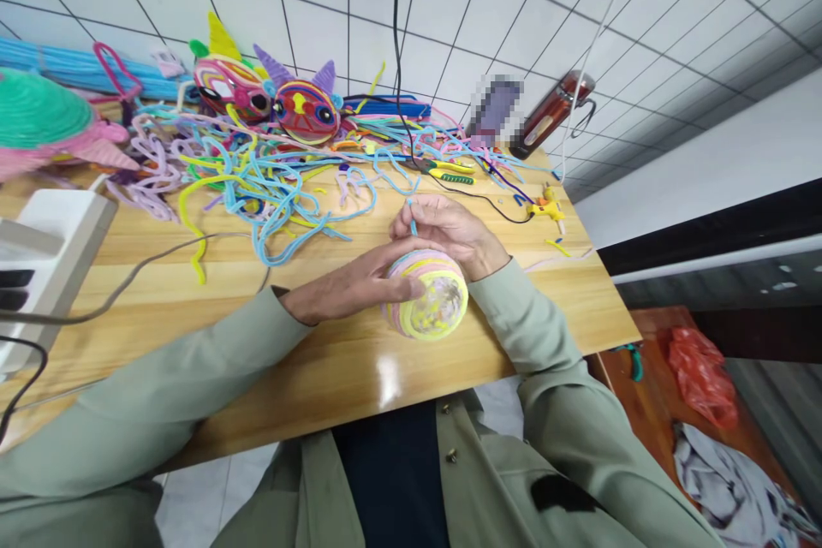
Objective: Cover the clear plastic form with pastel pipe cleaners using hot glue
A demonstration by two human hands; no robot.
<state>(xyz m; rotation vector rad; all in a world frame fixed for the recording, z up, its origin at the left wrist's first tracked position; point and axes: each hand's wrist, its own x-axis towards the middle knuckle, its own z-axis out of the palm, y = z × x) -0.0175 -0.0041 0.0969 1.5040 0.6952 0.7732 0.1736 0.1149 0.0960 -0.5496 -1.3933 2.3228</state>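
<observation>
A round piece wound in pink, yellow and blue pipe cleaners (pixel 424 295) rests near the table's front edge, its clear, open-looking end facing me. My left hand (pixel 366 278) is closed around its left and upper side, thumb on the front rim. Just behind it, my right hand (pixel 449 227) pinches a light blue pipe cleaner (pixel 413 218), whose short end sticks up past the fingertips. Where that strand meets the wound piece is hidden behind my left fingers.
Loose blue pipe cleaners (pixel 288 214) tangle across the back left. Two finished-looking colourful creature heads (pixel 306 111) stand behind them. Pliers (pixel 449 171), a yellow glue gun (pixel 545 207) and a red flask (pixel 556 113) lie or stand right. A white power strip (pixel 61 248) is at left.
</observation>
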